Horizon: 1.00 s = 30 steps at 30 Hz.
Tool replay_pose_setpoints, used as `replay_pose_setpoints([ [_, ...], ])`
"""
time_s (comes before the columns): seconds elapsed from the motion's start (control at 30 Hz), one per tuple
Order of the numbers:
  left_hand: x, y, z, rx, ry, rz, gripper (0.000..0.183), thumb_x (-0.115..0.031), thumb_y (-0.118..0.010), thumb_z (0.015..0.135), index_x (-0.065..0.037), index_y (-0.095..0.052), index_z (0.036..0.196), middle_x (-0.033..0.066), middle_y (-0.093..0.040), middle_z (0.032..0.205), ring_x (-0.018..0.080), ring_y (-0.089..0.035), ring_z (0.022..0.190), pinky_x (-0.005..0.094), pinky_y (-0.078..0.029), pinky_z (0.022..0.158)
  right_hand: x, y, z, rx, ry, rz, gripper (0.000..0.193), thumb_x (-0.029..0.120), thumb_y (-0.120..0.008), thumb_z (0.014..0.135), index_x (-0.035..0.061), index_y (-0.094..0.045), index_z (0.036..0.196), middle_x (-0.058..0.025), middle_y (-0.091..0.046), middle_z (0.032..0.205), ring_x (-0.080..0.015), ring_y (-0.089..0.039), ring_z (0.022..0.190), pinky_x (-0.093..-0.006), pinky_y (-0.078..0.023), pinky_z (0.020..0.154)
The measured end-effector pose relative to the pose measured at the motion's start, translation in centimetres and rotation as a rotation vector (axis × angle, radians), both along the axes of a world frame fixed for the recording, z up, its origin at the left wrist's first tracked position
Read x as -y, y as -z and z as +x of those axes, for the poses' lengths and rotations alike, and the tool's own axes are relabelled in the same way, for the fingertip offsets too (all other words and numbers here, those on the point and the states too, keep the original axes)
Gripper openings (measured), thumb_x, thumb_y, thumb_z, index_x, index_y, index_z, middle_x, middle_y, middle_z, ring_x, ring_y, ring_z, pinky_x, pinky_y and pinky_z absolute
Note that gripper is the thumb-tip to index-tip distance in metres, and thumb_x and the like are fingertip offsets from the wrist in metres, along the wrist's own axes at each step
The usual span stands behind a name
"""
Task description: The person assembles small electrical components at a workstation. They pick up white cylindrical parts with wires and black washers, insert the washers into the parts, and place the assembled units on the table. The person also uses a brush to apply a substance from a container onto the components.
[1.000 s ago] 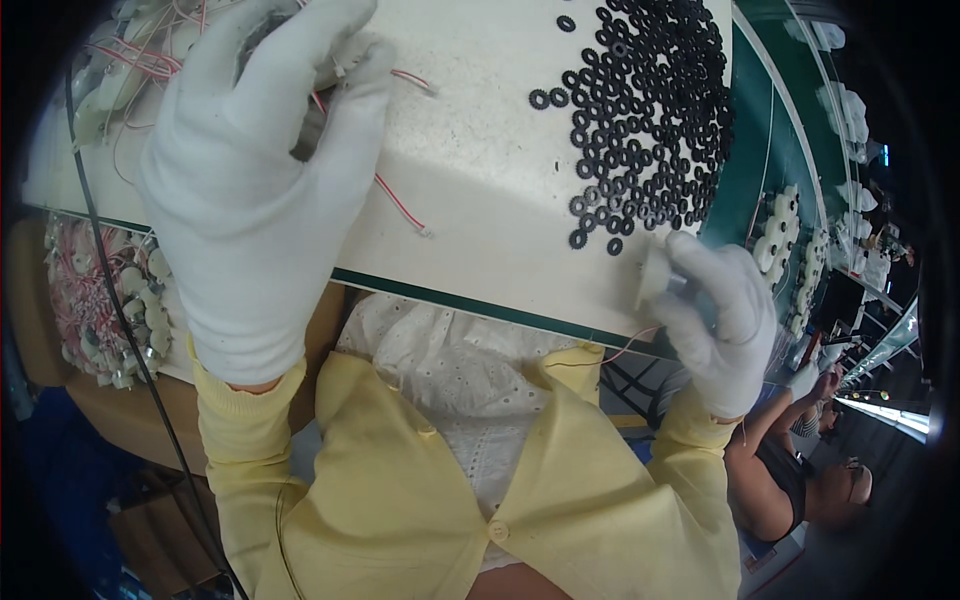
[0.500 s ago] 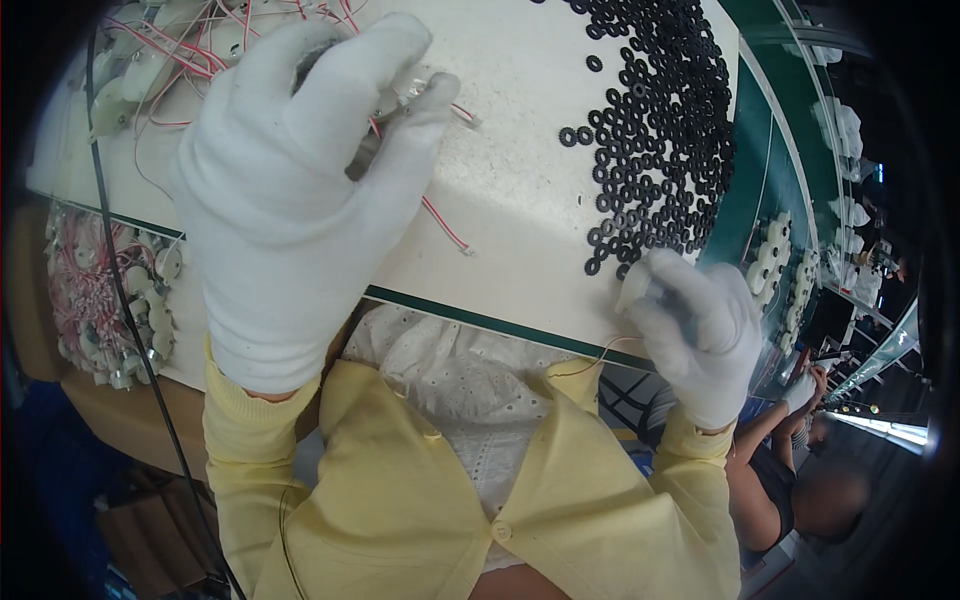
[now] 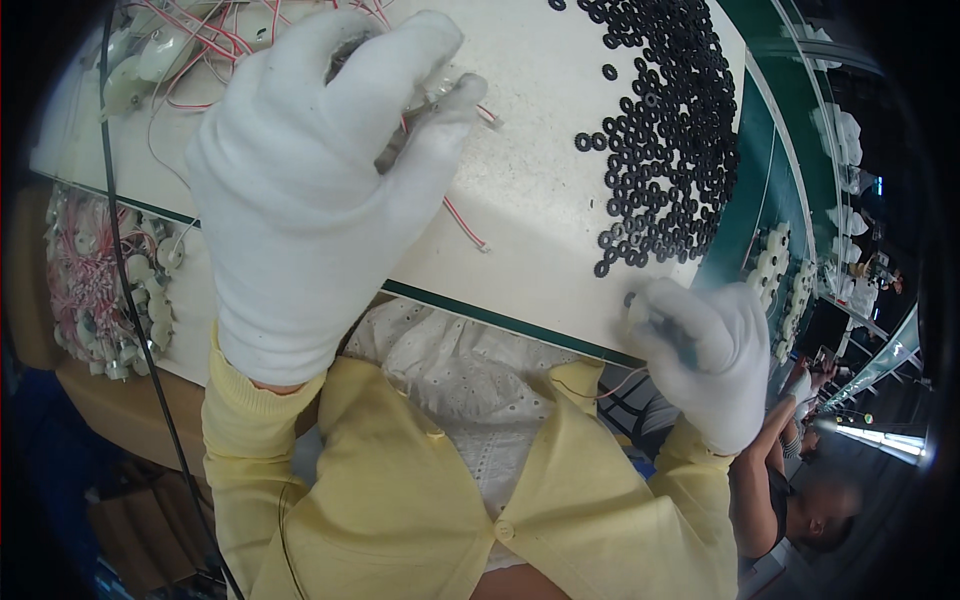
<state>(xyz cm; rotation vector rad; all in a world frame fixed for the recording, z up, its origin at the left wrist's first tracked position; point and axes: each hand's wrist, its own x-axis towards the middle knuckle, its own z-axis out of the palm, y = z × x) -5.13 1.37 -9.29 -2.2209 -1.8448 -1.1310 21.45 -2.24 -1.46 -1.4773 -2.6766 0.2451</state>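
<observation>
Left hand point(image 3: 310, 190) curls its fingers round wired parts point(image 3: 437, 88); right hand point(image 3: 712, 350), near black gears point(image 3: 690, 90), seemingly grips a wired piece point(image 3: 606, 396).

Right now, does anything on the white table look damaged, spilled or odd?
Nothing looks plainly damaged or spilled. The thin red-and-white wires at the upper left lie tangled among pale, rounded plastic parts, and a small black ring sits apart from the heap of matching rings: untidy, perhaps, rather than wrong.
</observation>
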Motion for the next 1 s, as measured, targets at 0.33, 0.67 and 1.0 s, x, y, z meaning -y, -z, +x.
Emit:
replay_pose_setpoints([
  [0.33, -0.4, 1.6, -1.9, -0.059, 0.070, 0.040, 0.039, -0.012, -0.081, 0.085, -0.013, -0.072, 0.123, 0.0108, -0.067, 0.114, 0.0183, -0.059, 0.074, 0.0305, -0.050, 0.066, 0.2, -1.1, -0.3, 0.236, -0.085, -0.032, 0.027, 0.019, -0.080, 0.082, 0.0140, -0.066, 0.104, 0.0031, -0.066, 0.071, -0.0213, -0.061, 0.060, -0.0361, -0.040, 0.062],
  [0.67, -0.1, 1.0, -0.9, -0.086, 0.021, 0.063, 0.042, -0.013, -0.083, 0.082, -0.012, -0.071, 0.123, 0.0156, -0.065, 0.109, 0.0347, -0.064, 0.092, 0.0434, -0.053, 0.080, 3.4, 4.0, 6.0, 0.017, 0.272, 0.199, 0.025, 0.016, -0.077, 0.086, 0.0146, -0.063, 0.107, 0.0016, -0.062, 0.076, -0.0208, -0.060, 0.066, -0.0376, -0.042, 0.064],
  [1.0, 1.1, -2.5, 0.4, -0.406, -0.074, 0.036, 0.032, -0.012, -0.074, 0.091, -0.010, -0.073, 0.123, 0.0161, -0.068, 0.113, 0.0330, -0.065, 0.099, 0.0408, -0.053, 0.083, 3.6, 1.5, 6.1, -0.117, 0.345, 0.331, 0.048, 0.039, -0.082, 0.080, 0.0164, -0.065, 0.119, 0.0006, -0.058, 0.081, -0.0217, -0.057, 0.071, -0.0364, -0.042, 0.069],
])
